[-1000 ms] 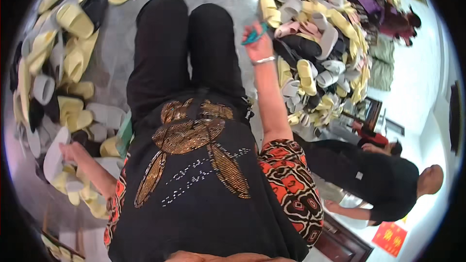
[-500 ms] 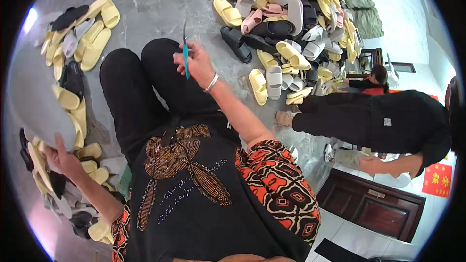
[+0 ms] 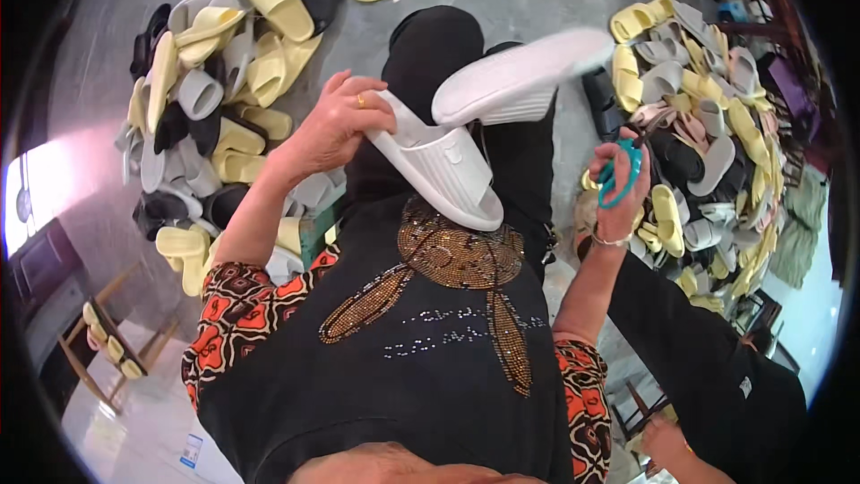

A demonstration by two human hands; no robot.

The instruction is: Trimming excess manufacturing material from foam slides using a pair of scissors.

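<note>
A: What is in hand here?

B: A pair of white moulded foam slide sandals (image 3: 466, 139), joined to each other, sits over the person's lap near the middle. The left hand (image 3: 336, 121) is clenched around the heel end of the lower sandal, fingers wrapped over its edge. The upper sandal sticks out to the right, blurred.

A: And the other hand?

B: The right hand (image 3: 618, 170) grips a pair of teal-handled scissors (image 3: 620, 175), fingers through the loops, held to the right of the sandals and apart from them. I cannot tell whether the blades are open.

A: How would you do this well?

B: I judge the pair should be held steady and tilted so the joint between the two sandals faces the scissors, with the fingers kept back from it.

A: What lies around?

B: A heap of yellow, grey and black sandals (image 3: 210, 81) on the grey floor at far left, another heap (image 3: 708, 125) at right, and a second person in dark clothes (image 3: 717, 367) at near right.
</note>
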